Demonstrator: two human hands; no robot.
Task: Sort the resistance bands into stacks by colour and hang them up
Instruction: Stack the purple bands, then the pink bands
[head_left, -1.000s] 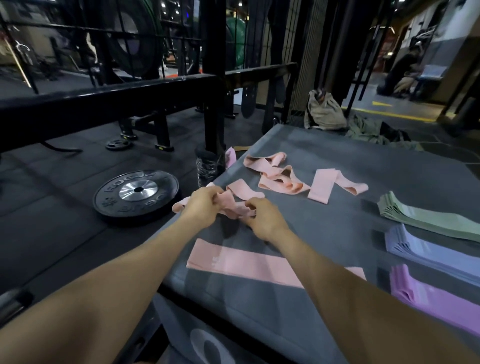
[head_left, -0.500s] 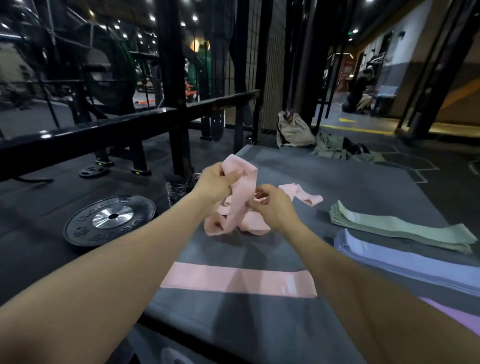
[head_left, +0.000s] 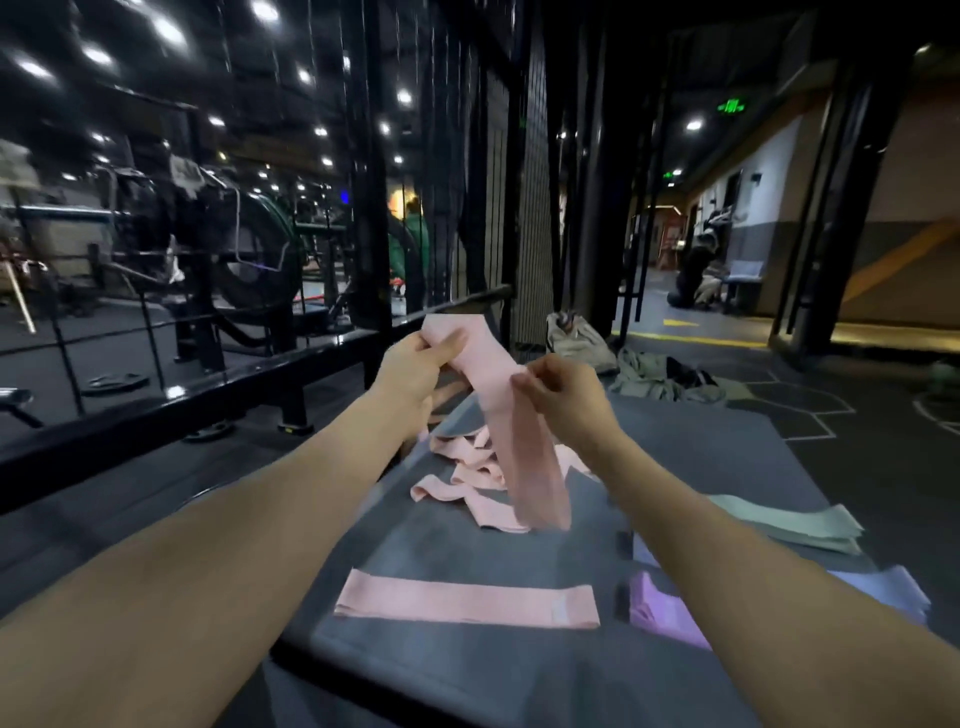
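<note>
A pink resistance band (head_left: 519, 436) hangs in the air above the grey mat (head_left: 701, 441). My left hand (head_left: 415, 364) grips its top end and my right hand (head_left: 561, 389) pinches its edge lower down. Below them several loose pink bands (head_left: 462, 478) lie in a tangle. One pink band (head_left: 467, 603) lies flat near the mat's front edge. To the right lie a green stack (head_left: 795, 525), a blue stack (head_left: 883, 587) partly behind my right forearm, and a purple stack (head_left: 665, 613).
A black steel rail (head_left: 208, 389) and rack uprights run along the mat's left side, with weight plates (head_left: 114, 382) on the floor beyond. A bag (head_left: 576, 338) and crumpled clothing (head_left: 660, 374) lie past the mat's far end. A person crouches far right in the corridor.
Both hands have lifted the pink band higher off the pile and pulled it out so it hangs longer. The view has tilted upward.
</note>
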